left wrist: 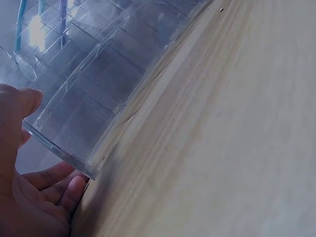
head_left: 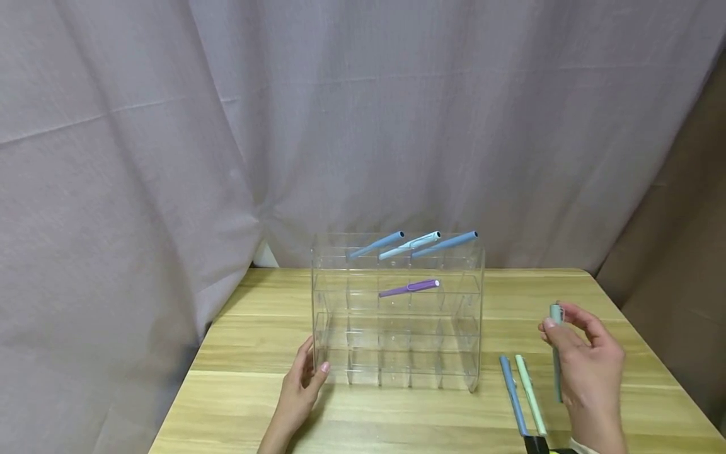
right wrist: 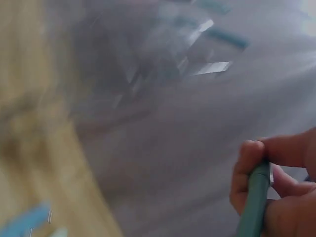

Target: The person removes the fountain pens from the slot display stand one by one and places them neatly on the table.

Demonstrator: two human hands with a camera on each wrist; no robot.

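Observation:
A clear acrylic pen rack (head_left: 395, 334) with rows of small compartments stands upright on the wooden table. My left hand (head_left: 299, 381) holds its lower left side, the thumb in front and the fingers behind the side wall; the left wrist view shows those fingers (left wrist: 54, 185) low at the rack's corner. To the right of the rack, my right hand (head_left: 592, 362) pinches a grey-green pen (right wrist: 256, 197) near its capped upper end, the pen hanging nearly upright. Palm and fingers partly hide it.
Two blue pens (head_left: 448, 243) and a light blue pen (head_left: 409, 245) lean in the rack's top row, a purple pen (head_left: 408, 289) below. On the table (head_left: 238, 353) lie a blue pen (head_left: 513, 394) and a light green pen (head_left: 530, 394). A grey curtain (head_left: 363, 126) hangs behind.

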